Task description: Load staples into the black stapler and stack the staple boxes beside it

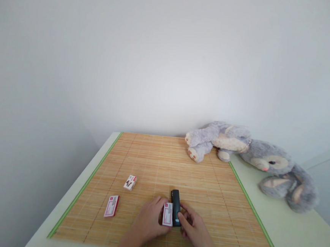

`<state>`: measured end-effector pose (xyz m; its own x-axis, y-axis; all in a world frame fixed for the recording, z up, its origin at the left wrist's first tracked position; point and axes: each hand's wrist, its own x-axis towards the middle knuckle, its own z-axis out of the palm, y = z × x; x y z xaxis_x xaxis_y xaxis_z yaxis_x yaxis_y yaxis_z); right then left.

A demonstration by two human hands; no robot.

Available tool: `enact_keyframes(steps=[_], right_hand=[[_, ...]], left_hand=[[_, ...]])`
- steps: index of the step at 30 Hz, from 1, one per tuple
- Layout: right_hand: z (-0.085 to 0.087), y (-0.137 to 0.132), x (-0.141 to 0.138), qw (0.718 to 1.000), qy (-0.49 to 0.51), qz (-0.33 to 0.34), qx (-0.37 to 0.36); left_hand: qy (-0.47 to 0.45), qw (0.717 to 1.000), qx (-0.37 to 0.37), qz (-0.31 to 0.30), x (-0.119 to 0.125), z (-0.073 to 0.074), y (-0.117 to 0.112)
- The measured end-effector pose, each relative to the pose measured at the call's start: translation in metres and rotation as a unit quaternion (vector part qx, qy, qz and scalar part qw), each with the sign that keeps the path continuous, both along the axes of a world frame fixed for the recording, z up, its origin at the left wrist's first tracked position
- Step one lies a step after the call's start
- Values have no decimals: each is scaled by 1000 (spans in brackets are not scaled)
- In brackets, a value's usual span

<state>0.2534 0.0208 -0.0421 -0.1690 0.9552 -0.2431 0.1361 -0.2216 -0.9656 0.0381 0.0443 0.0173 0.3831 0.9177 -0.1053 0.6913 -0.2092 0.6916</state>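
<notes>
My left hand (152,218) is closed around a small white box with a red-pink printed frame (167,214), thumb at its near end and fingers at its far end. Right beside that box lies a black stapler (176,208), pointing away from me. The fingers of my right hand (190,223) grip the stapler from its right side near the close end. Box and stapler sit side by side, seemingly touching, on the bamboo mat (156,157). Off to the left lie a similar red-and-white box (111,206) and a smaller white box with a dark picture on it (130,182).
A grey plush rabbit (232,138) lies on its side across the mat's far right corner, its head and ears on the pale table (302,233). The mat has green edges. A white wall (169,63) stands behind the table.
</notes>
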Motion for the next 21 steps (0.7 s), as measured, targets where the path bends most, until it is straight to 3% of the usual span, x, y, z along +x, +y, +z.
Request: enact_keyframes(steps=[15,18,21], right_hand=[[2,-12,-4,998,52,-24,-30],[2,-15,-2,997,65,-41,-27],[0,-17,0,996,69,-46,-28]], left_hand=[[-18,1000,3,23,-8,-14,-6],[-13,997,17,76,-37,-17,-12],[33,982,80,169,-98,-25,-23]])
